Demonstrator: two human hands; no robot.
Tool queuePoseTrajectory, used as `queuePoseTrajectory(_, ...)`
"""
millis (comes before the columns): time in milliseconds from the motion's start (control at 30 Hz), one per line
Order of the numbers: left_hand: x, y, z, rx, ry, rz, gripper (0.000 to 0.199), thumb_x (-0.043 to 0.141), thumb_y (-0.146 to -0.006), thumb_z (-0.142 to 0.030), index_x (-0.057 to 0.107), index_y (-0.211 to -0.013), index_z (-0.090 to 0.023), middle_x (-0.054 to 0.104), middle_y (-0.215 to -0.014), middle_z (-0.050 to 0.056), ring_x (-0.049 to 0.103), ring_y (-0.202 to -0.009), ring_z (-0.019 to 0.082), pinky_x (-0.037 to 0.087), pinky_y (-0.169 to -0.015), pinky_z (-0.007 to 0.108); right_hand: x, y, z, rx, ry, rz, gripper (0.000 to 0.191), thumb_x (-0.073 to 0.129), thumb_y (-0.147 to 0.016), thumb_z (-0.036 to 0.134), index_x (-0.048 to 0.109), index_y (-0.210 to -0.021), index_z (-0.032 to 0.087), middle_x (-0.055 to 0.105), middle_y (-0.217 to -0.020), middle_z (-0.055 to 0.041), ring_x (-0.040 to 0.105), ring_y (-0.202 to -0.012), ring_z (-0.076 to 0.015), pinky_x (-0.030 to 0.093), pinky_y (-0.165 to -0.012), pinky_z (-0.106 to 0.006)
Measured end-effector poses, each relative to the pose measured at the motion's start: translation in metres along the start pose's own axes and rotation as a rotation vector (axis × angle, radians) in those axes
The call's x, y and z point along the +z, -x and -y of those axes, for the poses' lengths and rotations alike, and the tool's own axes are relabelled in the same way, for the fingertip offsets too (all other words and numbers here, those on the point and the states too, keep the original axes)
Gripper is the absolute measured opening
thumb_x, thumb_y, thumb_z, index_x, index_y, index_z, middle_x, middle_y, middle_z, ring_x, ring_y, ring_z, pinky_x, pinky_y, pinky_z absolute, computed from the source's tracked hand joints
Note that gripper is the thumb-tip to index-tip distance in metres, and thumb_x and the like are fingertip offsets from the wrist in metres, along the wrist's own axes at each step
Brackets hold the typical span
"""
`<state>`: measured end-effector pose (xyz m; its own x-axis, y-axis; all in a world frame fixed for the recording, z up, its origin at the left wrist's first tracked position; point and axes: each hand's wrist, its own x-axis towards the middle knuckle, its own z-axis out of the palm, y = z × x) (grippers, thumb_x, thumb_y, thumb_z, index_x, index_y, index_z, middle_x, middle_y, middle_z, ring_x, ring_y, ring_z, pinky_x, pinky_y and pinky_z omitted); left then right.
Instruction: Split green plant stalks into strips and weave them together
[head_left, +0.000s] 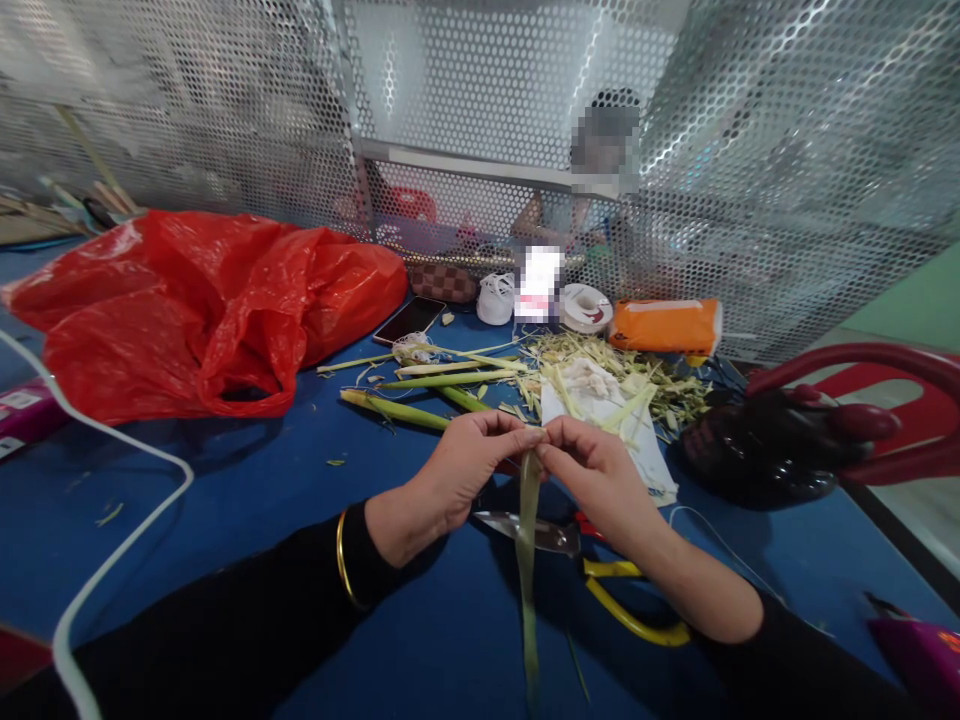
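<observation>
My left hand and my right hand meet fingertip to fingertip over the blue table. Both pinch the upper end of a long, flat, pale green plant strip, which hangs down toward me. Whether anything else is between the fingertips is hidden. Beneath the hands lie a knife with a shiny blade and a pair of scissors with yellow handles. Just beyond, several green plant stalks rest beside a white paper with shreds on it.
A red plastic bag takes up the left, near a white cable. Plant scraps are heaped behind the paper. A dark phone, a ribbon roll, an orange packet and a black glossy object stand around. Behind is a perforated metal screen.
</observation>
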<state>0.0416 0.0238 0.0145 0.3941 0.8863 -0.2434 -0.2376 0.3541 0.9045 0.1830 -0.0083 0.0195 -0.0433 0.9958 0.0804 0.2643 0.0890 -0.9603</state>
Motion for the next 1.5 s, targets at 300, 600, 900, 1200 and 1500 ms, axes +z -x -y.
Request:
queuePoseTrajectory(300,-0.0004,-0.0002,-0.0002,-0.032,-0.057,0.090,0.032,0.078,-0.064,-0.039,0.061,-0.068,-0.013,0.067,-0.061,0.004,0.061,-0.057,0.013,0.044,-0.060,0.024,-0.0037,-0.0004,0.0006,0.051,-0.136,0.057,0.019,0.062,-0.077,0.030,0.057,-0.063,0.018,0.055,-0.059,0.0024,0.049,-0.059,-0.0124,0.041,-0.059,-0.027)
queuePoseTrajectory(600,-0.0015,-0.0008,0.0024,-0.108,0.052,0.095,0.029,0.081,-0.064,-0.034,0.062,-0.071,-0.013,0.067,-0.065,0.003,0.063,-0.060,0.014,0.047,-0.063,0.026,-0.0035,-0.0022,-0.0041,0.116,-0.306,0.066,0.012,0.064,-0.073,0.022,0.061,-0.062,0.017,0.057,-0.057,0.0031,0.049,-0.057,-0.0108,0.040,-0.059,-0.024)
queuePoseTrajectory(900,-0.0069,-0.0051,0.0044,-0.180,0.197,0.201,0.015,0.073,-0.072,-0.023,0.068,-0.078,-0.011,0.066,-0.073,0.003,0.061,-0.064,0.012,0.051,-0.066,0.025,-0.0062,-0.0031,-0.0039,0.212,-0.487,0.100,0.007,0.065,-0.071,0.018,0.062,-0.064,0.017,0.056,-0.058,0.0026,0.047,-0.056,-0.0103,0.038,-0.057,-0.023)
queuePoseTrajectory(1200,-0.0035,-0.0034,0.0045,-0.053,0.113,0.099,0.019,0.070,-0.076,-0.028,0.058,-0.074,-0.015,0.062,-0.064,0.000,0.061,-0.054,0.012,0.050,-0.058,0.025,-0.0031,-0.0020,0.0005,0.131,-0.229,0.104,0.015,0.069,-0.072,0.028,0.061,-0.065,0.018,0.059,-0.060,0.0025,0.053,-0.058,-0.0116,0.043,-0.061,-0.027)
queuePoseTrajectory(1500,-0.0005,-0.0002,0.0025,-0.058,0.016,0.075,0.030,0.082,-0.063,-0.032,0.062,-0.073,-0.013,0.065,-0.070,0.001,0.063,-0.064,0.012,0.047,-0.059,0.021,-0.0018,-0.0027,0.0000,0.147,-0.269,-0.054,0.020,0.071,-0.069,0.032,0.058,-0.063,0.019,0.056,-0.060,0.0044,0.053,-0.057,-0.0113,0.045,-0.060,-0.026)
